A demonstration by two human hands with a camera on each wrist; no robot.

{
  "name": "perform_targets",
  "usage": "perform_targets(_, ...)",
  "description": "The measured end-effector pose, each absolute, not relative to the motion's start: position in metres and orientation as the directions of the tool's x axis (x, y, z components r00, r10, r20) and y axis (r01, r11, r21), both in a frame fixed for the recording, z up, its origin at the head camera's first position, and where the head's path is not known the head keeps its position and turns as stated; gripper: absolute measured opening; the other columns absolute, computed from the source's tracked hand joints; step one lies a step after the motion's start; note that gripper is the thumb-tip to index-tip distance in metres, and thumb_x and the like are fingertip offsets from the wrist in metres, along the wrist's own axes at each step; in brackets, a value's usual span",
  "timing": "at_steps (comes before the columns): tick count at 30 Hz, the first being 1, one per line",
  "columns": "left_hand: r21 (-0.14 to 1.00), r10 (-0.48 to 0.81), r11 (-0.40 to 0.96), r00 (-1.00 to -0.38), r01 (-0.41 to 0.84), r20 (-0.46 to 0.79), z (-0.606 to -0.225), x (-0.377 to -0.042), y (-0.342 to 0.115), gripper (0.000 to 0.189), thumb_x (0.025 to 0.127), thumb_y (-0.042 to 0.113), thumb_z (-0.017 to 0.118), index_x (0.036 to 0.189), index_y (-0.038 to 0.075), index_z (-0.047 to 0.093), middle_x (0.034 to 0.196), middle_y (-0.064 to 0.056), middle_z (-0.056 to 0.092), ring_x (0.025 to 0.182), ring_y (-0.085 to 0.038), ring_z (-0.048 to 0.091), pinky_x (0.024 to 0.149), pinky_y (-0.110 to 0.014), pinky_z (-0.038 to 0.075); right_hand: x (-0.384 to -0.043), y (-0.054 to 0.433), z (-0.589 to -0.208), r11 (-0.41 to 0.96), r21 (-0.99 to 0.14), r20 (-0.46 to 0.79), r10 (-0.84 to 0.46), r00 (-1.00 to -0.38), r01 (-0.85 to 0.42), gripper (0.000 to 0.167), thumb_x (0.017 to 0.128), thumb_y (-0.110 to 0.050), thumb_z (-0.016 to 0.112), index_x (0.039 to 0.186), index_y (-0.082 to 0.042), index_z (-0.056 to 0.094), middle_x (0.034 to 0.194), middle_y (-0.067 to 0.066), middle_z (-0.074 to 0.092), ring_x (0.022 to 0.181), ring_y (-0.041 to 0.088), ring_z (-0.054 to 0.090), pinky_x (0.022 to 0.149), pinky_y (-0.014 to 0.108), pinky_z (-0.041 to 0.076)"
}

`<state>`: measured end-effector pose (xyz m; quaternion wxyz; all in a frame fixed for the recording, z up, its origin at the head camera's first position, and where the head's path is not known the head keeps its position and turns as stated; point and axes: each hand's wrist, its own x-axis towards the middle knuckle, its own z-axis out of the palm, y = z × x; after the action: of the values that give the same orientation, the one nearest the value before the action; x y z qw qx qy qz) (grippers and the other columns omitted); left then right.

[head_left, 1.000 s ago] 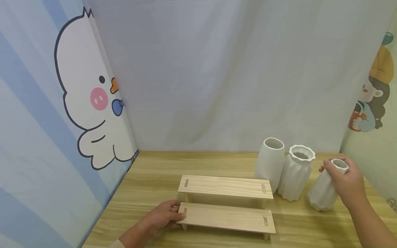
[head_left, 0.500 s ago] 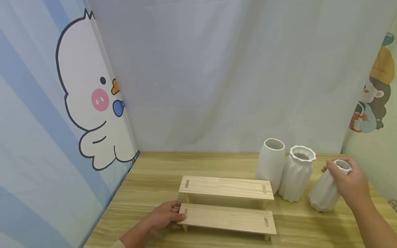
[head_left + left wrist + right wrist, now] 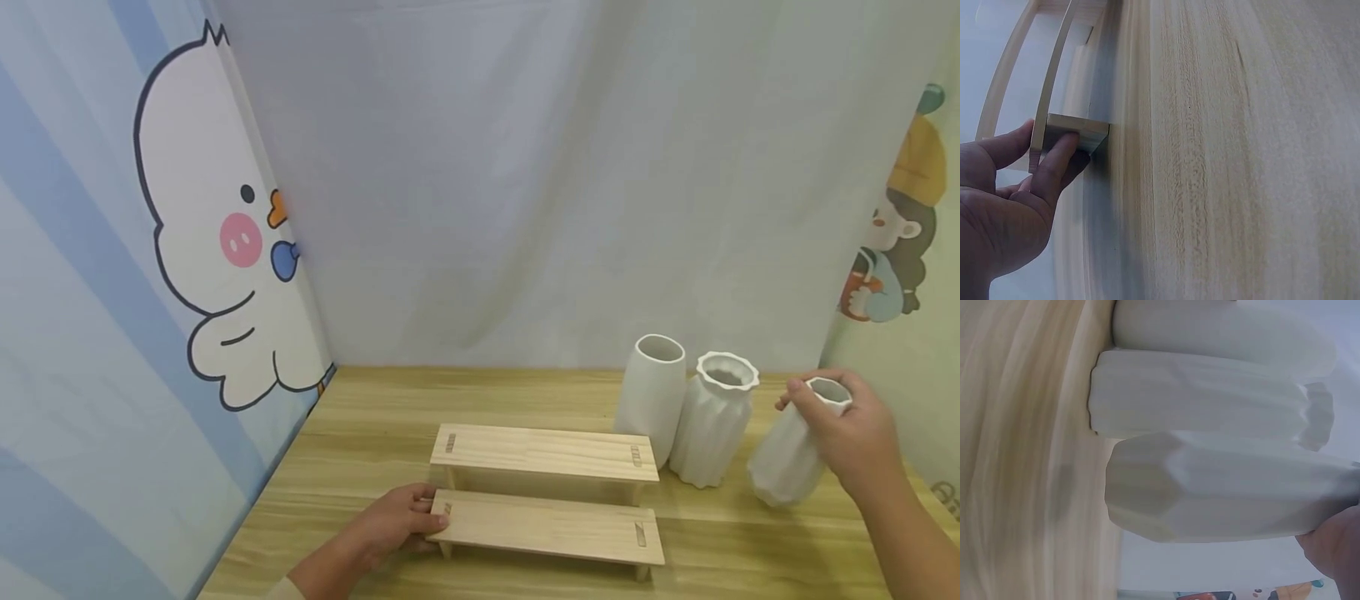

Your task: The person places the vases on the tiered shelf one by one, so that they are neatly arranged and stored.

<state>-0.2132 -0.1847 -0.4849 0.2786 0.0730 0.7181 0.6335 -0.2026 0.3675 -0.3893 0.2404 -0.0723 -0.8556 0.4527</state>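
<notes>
My right hand (image 3: 862,429) grips a white faceted vase (image 3: 787,462) round its neck. The vase leans, its mouth toward the right and its base close over the table; in the right wrist view its faceted body (image 3: 1229,490) fills the middle. Left of it stand a white fluted vase (image 3: 712,433) with a scalloped rim and a smooth white vase (image 3: 651,400). My left hand (image 3: 393,525) pinches the left end of the front wooden riser (image 3: 547,527), thumb on top and fingers underneath, as the left wrist view shows by its leg (image 3: 1079,125).
Behind the front riser stands a second, higher wooden tier (image 3: 543,452), close to the smooth vase. All rest on a wood-grain table (image 3: 360,417). A grey curtain (image 3: 480,183) closes the back, and printed cloths hang at both sides.
The right hand has shifted slightly right, and the faceted vase tilts and rises a little with it. The left hand and the wooden risers stay where they were.
</notes>
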Motion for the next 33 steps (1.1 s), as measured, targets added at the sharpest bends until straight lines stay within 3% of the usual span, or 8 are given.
perform_targets(18,0.953,0.465,0.192,-0.833,-0.235,-0.299,-0.488,-0.216,-0.184,0.064,0.094,0.007,0.065,0.14,-0.02,0.03,0.129,-0.032,0.058,0.109,-0.034,0.065,0.088,-0.048,0.059,-0.19,0.342,-0.369,0.523,-0.833,0.357,0.256,-0.898,-0.182,0.02,0.097,-0.033,0.062,0.102,-0.015,0.056,0.076,-0.023,0.07,0.066,0.002,0.064,0.05,0.026,0.055)
perform_targets(26,0.952,0.466,0.198,-0.833,-0.232,-0.299,-0.487,-0.216,-0.184,0.066,0.093,0.009,0.066,0.14,-0.019,0.031,0.128,-0.03,0.059,0.108,-0.033,0.066,0.087,-0.046,0.059,-0.18,0.326,-0.36,0.49,-0.83,0.399,0.189,-0.897,-0.266,0.005,0.098,-0.021,0.062,0.101,-0.018,0.06,0.077,-0.018,0.072,0.061,0.006,0.064,0.049,0.026,0.056)
perform_targets(33,0.954,0.465,0.192,-0.835,-0.23,-0.295,-0.488,-0.215,-0.183,0.066,0.092,0.01,0.068,0.14,-0.018,0.032,0.127,-0.028,0.061,0.108,-0.033,0.066,0.087,-0.045,0.059,-0.174,0.31,-0.358,0.513,-0.808,0.416,0.152,-0.896,-0.289,0.006,0.098,-0.02,0.061,0.1,-0.014,0.059,0.079,-0.015,0.071,0.066,0.007,0.063,0.052,0.027,0.056)
